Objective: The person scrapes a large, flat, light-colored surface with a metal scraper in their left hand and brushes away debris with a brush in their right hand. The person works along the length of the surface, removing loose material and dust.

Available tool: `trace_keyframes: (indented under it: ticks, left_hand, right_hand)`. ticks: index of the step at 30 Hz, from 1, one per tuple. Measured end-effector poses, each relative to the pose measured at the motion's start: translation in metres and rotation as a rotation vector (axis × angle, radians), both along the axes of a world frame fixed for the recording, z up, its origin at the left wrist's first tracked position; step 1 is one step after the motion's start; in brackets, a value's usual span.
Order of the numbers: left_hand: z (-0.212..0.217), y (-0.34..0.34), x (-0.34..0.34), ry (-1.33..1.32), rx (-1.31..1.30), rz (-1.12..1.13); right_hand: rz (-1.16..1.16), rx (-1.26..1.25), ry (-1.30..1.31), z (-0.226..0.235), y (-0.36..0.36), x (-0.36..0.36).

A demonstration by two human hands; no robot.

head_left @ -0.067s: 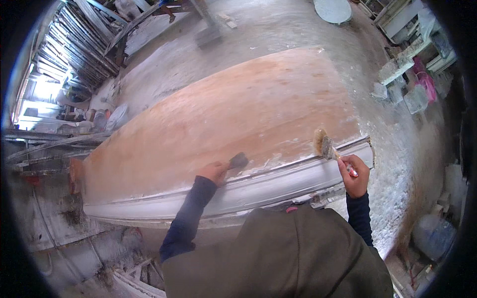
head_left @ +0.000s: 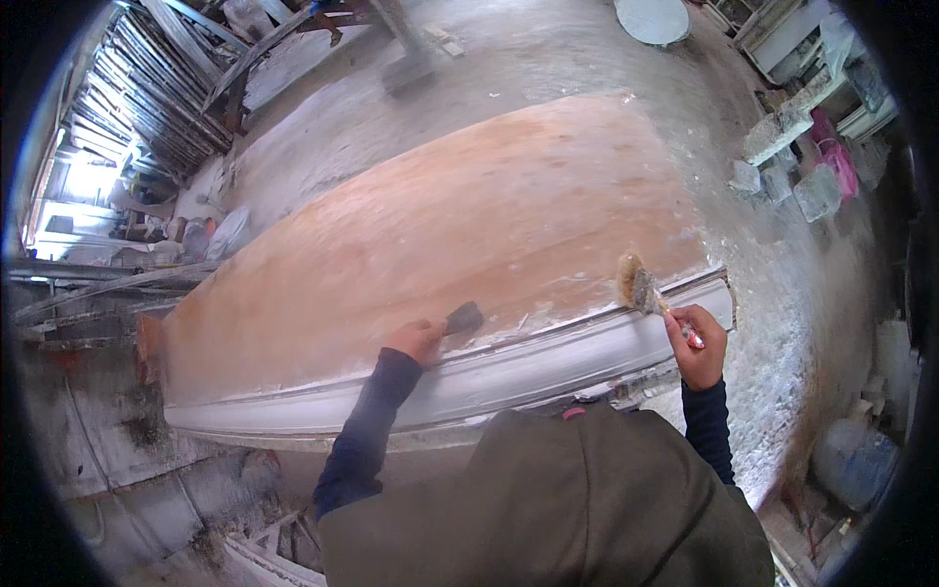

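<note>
My left hand (head_left: 416, 340) is closed around a scraper with a dark flat blade (head_left: 464, 318), held low over the orange-brown work surface. Just below that hand runs a long white moulding (head_left: 518, 364) with grooved edges, lying along the near side of the surface. In my right hand (head_left: 699, 344) is a paintbrush (head_left: 641, 286), gripped by its red and white handle. Its tan bristles point up and away, above the moulding's right end. White crumbs and flakes lie along the border between moulding and surface.
The orange-brown worktop (head_left: 440, 225) is dusted white. Stacked poles (head_left: 156, 93) stand at the far left. A round white disc (head_left: 655, 22) lies at the back. White blocks (head_left: 780, 135), a pink bag (head_left: 834, 157) and a large clear bottle (head_left: 856, 465) are on the right.
My left hand and the scraper have shifted slightly to the left along the moulding. My right hand and the paintbrush stay in place.
</note>
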State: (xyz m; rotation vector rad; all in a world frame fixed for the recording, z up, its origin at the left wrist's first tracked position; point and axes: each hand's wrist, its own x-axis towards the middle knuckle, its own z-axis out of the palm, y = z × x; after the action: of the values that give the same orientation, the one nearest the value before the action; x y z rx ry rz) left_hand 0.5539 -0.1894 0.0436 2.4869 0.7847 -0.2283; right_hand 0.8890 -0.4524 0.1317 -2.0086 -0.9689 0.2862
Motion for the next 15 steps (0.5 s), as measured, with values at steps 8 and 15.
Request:
trace_keyframes:
  ticks: [8, 15]
  left_hand:
    - [-0.026, 0.011, 0.012, 0.009, -0.076, -0.072]
    - [-0.021, 0.02, 0.003, -0.028, 0.086, -0.205]
  right_hand:
    - [0.022, 0.028, -0.024, 0.001, 0.005, -0.001]
    - [0.034, 0.029, -0.034, -0.004, 0.008, 0.0]
